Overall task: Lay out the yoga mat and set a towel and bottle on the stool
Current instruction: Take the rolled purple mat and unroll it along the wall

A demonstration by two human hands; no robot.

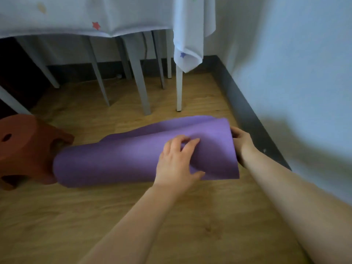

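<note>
So the purple yoga mat (122, 159) is lying on the wooden floor (171, 225), mostly rolled up in a loose tube that runs left to right, with a bit of the outer layer flapped open along the far side. Its left end is butted right up against a reddish-brown plastic stool (24, 145), the kind with a round hole in the seat and cutouts in the sides, sitting at the left edge of the view with nothing on top of it. The left hand (177, 161) is on top of the roll near its right end, fingers curled and pinching up a fold of the loose outer layer, thumb tucked down at the near side. The right hand (242, 140) is at the right end of the roll, fingers wrapped around the edge of the mat there; part of that hand is hidden behind the mat so I can't see exactly how it grips. Behind the mat there's a table with grey-white legs (179, 88) and a white tablecloth (106, 16) with little coloured stars hanging down, and a pale wall (304, 63) with a dark baseboard (247, 115) runs along the right.
</note>
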